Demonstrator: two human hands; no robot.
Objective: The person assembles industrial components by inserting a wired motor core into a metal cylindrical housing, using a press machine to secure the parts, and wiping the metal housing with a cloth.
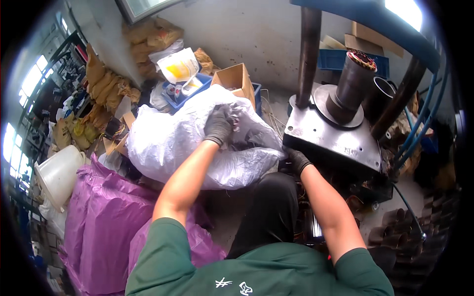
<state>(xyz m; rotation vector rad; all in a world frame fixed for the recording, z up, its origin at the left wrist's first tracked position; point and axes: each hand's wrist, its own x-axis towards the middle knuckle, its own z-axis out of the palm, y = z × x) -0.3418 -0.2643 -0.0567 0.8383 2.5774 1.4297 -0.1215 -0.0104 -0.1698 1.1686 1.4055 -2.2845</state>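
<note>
A large white woven plastic sack (pixel 168 143) lies in front of me, its mouth facing right. My left hand (pixel 218 127), in a dark grey glove, is closed on the upper rim of that mouth; the fingertips are partly hidden in the folds. At the sack's right-hand corner is my right hand (pixel 298 162), gloved too, its fingers closed on the edge beside the metal press. The inside of the sack is in shadow, so its contents cannot be made out.
Right of the sack stands a press with a steel plate (pixel 335 135), dark posts and a wire-wound cylinder (pixel 353 81). A purple sack (pixel 106 222) and a white bucket (pixel 59 172) are at left. Behind are a cardboard box (pixel 234 81) and blue crate (pixel 185 98). Dark cylinders (pixel 395 237) cover the lower right.
</note>
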